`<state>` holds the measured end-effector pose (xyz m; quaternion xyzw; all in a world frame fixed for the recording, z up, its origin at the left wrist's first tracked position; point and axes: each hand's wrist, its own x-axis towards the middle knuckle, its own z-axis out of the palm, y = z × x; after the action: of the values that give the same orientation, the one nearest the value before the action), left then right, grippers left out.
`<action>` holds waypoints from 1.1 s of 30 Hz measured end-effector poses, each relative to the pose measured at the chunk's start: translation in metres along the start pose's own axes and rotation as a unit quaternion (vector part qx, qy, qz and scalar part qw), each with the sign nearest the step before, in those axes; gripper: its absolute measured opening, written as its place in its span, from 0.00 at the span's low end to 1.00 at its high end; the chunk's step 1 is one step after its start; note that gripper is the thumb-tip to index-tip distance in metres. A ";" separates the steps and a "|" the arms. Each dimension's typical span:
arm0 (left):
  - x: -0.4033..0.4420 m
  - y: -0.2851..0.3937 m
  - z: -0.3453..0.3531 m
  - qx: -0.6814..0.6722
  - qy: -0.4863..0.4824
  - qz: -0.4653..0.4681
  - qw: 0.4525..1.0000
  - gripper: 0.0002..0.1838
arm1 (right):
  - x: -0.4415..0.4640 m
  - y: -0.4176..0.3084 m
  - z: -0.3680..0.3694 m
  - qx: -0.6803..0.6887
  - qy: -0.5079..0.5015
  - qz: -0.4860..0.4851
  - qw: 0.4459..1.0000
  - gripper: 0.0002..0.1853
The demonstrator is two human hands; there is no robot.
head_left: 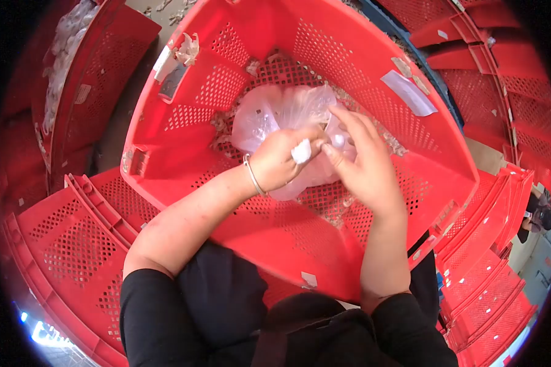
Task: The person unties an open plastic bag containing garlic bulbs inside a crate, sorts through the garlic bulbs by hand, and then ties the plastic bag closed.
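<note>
A pinkish, see-through plastic bag (257, 116) lies puffed out in the bottom of a large red perforated crate (410, 160). My left hand (281, 158) is closed around gathered plastic at the bag's upper part. Something white (301, 151) shows at its fingers; whether it is a wrap or a scrap, I cannot tell. Just right of it, my right hand (368, 168) has its fingers apart and curved over the bag's edge. Its thumb tip comes close to the left fingers. What lies inside the bag is hard to make out.
Brown shreds and peeling labels cling to the crate, and a pale paper label (409, 93) is on its right wall. Stacked red crates (73, 244) stand on both sides. White plastic material (70, 46) fills one at upper left. A person (536, 214) is at far right.
</note>
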<state>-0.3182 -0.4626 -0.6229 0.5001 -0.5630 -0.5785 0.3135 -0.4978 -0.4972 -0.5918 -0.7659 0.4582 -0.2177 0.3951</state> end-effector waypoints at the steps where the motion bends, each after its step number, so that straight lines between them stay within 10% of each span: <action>1: 0.004 0.003 0.000 -0.006 0.007 -0.007 1.000 0.07 | -0.003 0.012 -0.001 0.064 -0.037 0.050 0.996 0.23; 5: 0.021 0.012 -0.011 -0.161 -0.007 -0.198 0.967 0.09 | -0.005 0.013 0.002 0.154 0.037 0.074 0.985 0.06; 9: 0.032 -0.002 -0.019 -0.192 -0.036 -0.170 0.966 0.07 | -0.005 0.003 0.001 0.098 0.005 -0.013 0.995 0.06; 12: 0.033 -0.012 -0.014 0.176 0.035 0.081 0.980 0.08 | 0.000 0.012 0.002 0.071 -0.015 -0.007 0.997 0.09; 14: 0.032 -0.011 -0.017 0.423 0.058 0.284 0.859 0.08 | 0.000 0.023 0.008 0.147 0.062 0.081 0.984 0.12; 21: 0.033 0.008 -0.020 0.475 0.124 0.478 0.729 0.06 | 0.014 0.032 0.025 0.343 -0.021 0.098 0.934 0.21; 24: 0.026 0.006 -0.021 0.483 0.103 0.438 0.751 0.08 | 0.026 0.038 0.022 0.322 -0.150 0.115 0.928 0.19; 29: 0.019 0.008 -0.014 0.411 0.090 0.286 0.861 0.07 | 0.024 0.038 0.019 0.249 -0.045 0.085 0.964 0.11; 33: 0.009 -0.026 -0.014 0.287 0.026 -0.049 0.956 0.08 | 0.016 0.072 0.033 -0.043 0.054 -0.019 0.997 0.08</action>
<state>-0.3026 -0.4715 -0.6485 0.6111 -0.6716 -0.3938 0.1428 -0.5053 -0.5169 -0.6694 -0.7779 0.4731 -0.2461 0.3323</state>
